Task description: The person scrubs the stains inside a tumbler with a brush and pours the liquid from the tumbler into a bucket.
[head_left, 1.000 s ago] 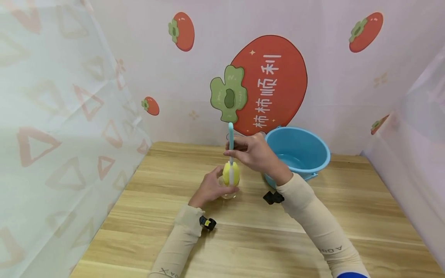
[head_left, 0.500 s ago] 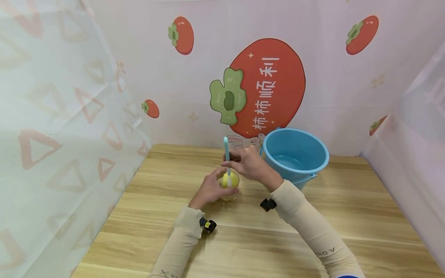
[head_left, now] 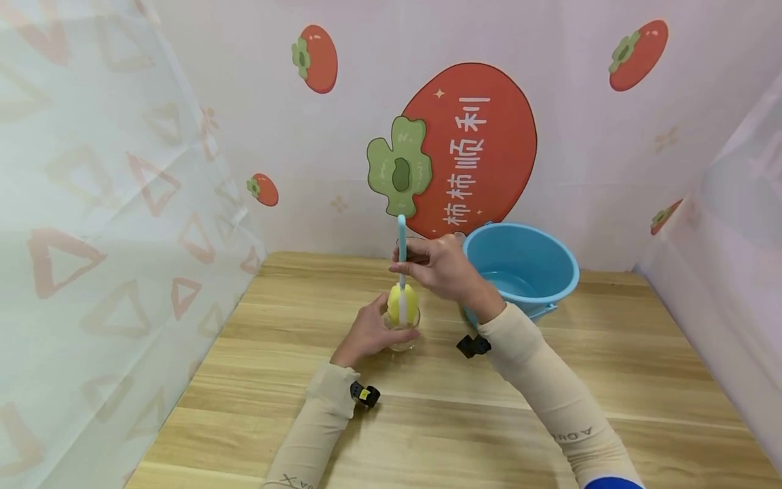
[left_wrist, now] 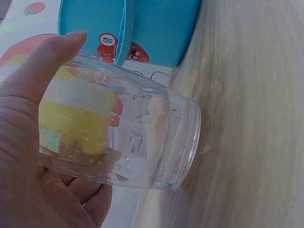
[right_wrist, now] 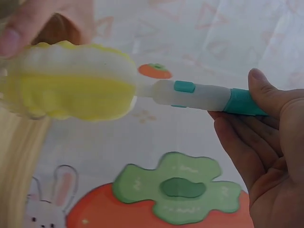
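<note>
My left hand (head_left: 374, 331) grips a clear glass cup (left_wrist: 142, 128) that stands upright on the table, its thumb and fingers around the sides. Small water drops show on the glass in the left wrist view. With thumb and fingertips, my right hand (head_left: 442, 268) pinches the teal handle (right_wrist: 244, 102) of a cup-cleaning sponge brush above the cup. The brush's yellow and white sponge head (right_wrist: 80, 83) points downward. Its lower part is inside the cup, while the upper part stands out above the rim (head_left: 402, 302).
A light blue bucket (head_left: 537, 309) stands on the wooden table (head_left: 440, 421) behind and to the right of the hands. Printed cloth (head_left: 330, 149) rises at the back and both sides. Each wrist carries a small black camera (head_left: 366, 395).
The right hand first lowered the brush, sinking the sponge deeper into the cup, then raised it again to about its former height. The left hand and cup have stayed in place.
</note>
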### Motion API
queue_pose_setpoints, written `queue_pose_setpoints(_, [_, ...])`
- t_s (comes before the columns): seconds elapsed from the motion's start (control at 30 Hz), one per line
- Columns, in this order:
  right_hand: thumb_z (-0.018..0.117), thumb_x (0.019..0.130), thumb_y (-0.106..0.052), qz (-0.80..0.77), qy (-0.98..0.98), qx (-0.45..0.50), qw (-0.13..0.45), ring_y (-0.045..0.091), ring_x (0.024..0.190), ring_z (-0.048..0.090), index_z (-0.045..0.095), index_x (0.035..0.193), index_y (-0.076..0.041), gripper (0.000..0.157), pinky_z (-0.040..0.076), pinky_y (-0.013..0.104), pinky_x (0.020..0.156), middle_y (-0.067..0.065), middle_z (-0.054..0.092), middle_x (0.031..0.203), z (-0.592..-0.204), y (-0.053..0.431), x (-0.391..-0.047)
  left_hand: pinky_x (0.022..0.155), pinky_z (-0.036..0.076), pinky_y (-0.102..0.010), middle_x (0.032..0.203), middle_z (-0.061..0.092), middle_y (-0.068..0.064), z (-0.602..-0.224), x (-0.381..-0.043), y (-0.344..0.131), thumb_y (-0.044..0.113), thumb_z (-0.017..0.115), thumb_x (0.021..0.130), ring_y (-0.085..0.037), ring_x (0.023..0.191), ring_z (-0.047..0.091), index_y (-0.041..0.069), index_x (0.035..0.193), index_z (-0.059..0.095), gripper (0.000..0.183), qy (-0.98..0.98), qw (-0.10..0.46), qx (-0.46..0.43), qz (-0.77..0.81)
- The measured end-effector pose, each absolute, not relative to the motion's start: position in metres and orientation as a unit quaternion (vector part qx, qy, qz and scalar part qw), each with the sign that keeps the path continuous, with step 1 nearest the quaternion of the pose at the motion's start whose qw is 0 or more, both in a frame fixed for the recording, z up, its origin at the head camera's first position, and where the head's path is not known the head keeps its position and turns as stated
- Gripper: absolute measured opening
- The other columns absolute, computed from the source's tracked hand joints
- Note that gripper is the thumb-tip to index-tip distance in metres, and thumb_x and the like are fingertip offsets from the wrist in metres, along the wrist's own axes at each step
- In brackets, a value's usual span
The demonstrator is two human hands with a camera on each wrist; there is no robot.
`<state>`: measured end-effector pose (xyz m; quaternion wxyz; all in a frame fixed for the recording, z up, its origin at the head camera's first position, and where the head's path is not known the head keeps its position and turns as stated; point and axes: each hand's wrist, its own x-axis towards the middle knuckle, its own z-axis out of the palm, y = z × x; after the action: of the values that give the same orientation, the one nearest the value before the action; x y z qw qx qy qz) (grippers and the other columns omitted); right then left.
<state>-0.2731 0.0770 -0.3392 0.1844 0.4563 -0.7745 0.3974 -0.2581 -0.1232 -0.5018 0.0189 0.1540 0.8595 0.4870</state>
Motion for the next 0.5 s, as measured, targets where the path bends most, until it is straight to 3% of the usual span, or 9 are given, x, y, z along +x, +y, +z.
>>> queue_pose_setpoints(0.27, [0.082, 0.092, -0.014, 0.394, -0.795, 0.432, 0.16, 0.011, 0.082, 0.08, 0.078, 0.095, -0.007, 0.009, 0.064, 0.028, 0.075, 0.003, 0.08, 0.087, -0.371, 0.074, -0.277, 0.084, 0.054, -0.039, 0.119, 0.071, 0.0, -0.501, -0.257, -0.122, 0.056, 0.092, 0.075, -0.021, 0.102, 0.066, 0.024, 0.146, 0.056, 0.086, 0.858, 0.032, 0.141, 0.492])
queue_pose_setpoints(0.5, [0.084, 0.09, -0.013, 0.393, -0.778, 0.453, 0.19, 0.013, 0.083, 0.081, 0.078, 0.096, -0.006, 0.011, 0.064, 0.028, 0.075, 0.005, 0.08, 0.087, -0.347, 0.075, -0.277, 0.095, 0.053, -0.045, 0.115, 0.071, 0.005, -0.5, -0.257, -0.122, 0.057, 0.092, 0.074, -0.019, 0.108, 0.066, 0.026, 0.134, 0.06, 0.074, 0.858, 0.023, 0.144, 0.492])
